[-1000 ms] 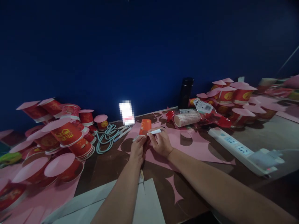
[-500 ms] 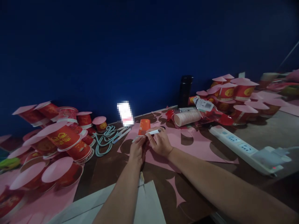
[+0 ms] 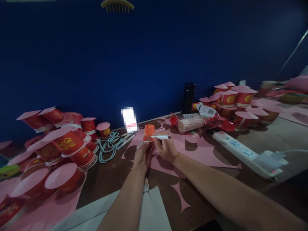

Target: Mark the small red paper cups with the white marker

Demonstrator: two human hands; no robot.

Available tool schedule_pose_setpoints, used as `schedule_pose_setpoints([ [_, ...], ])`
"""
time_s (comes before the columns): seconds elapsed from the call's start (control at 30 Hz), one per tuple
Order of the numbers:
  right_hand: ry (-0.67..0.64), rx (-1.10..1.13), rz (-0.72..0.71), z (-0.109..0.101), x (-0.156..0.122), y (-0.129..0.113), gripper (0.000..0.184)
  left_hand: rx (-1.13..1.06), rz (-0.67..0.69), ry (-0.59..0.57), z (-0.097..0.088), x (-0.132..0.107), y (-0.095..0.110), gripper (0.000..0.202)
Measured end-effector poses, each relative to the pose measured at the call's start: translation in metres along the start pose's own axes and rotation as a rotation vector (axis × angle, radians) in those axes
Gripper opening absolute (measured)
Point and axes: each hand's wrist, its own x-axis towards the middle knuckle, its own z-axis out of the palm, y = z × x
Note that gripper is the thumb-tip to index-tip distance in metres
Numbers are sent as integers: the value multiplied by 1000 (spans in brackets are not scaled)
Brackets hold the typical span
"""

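Note:
My left hand [image 3: 143, 157] is closed at the near edge of a small orange-red paper cup [image 3: 149, 129], which stands bottom up with its rim towards me. My right hand [image 3: 167, 149] pinches a white marker [image 3: 161, 137], lying nearly level with its dark end to the right. The marker's left end meets the cup near its rim. Whether it touches the surface is too small to tell. Beneath both hands lies pink paper [image 3: 202, 154] with round cut-outs. My left fingertips are partly hidden.
Red paper cups with pink discs [image 3: 64, 141] are heaped at left, and more cups [image 3: 245, 96] at right. A lit phone [image 3: 129, 120], teal cord [image 3: 106, 149], black flask [image 3: 189, 98], sleeve of cups [image 3: 191, 124] and power strip [image 3: 243, 154] lie around. Grey-white cardboard [image 3: 154, 208] lies in front.
The view has tilted up a little, and a yellow comb-like thing shows at the top. In my right hand the marker has turned more level. My left hand stays at the cup.

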Motion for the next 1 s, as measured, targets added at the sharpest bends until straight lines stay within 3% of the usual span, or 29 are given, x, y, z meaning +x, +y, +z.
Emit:
schedule_pose_setpoints([
  [0.1,69,16,21,0,1,4,21,-42,-32,55,5,-3,5,6],
  [0.23,65,37,33,0,1,7,22,-74,-36,115,5,-6,9,7],
  [0.5,15,34,-39,-1,0,4,17,-16,-46,77,1,-6,6,6],
  [1.0,-2,-44,-27,-1,1,2,15,16,-48,41,4,-10,7,7],
])
